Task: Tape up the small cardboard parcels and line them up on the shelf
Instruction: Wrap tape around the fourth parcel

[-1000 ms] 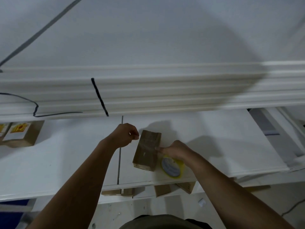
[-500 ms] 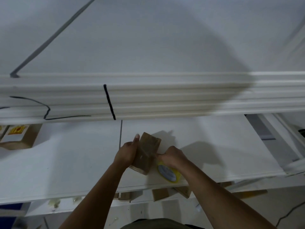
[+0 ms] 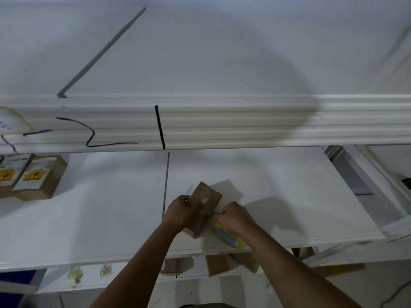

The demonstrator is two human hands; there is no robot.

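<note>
A broad white flat shelf [image 3: 100,218] fills the lower half of the view, with the ribbed white edge of an upper shelf [image 3: 222,123] running across at twelve o'clock above it. At nine o'clock, well apart from the work, two brown cardboard parcels with white-and-yellow labels [image 3: 42,181] stand side by side on the shelf, apparently finished and placed. Below the shelf's front edge, at six o'clock, several loose brown cardboard pieces [image 3: 216,264] lie waiting, so more work seems to remain. Just below centre, the small plain brown cardboard parcel [image 3: 206,196] being taped sits tilted on the shelf, its far corner raised. The left hand [image 3: 182,213] grips it from its nine o'clock side, thumb laid across its top face. The right hand [image 3: 235,218], tightly curled, meets the parcel's near edge at four o'clock and appears to hold the yellow-rimmed roll of clear tape [image 3: 229,238] showing beneath it at five o'clock; the strip itself is too faint to make out. By this reckoning the task is partly done: this parcel needs sealing and then a place in the row.
</note>
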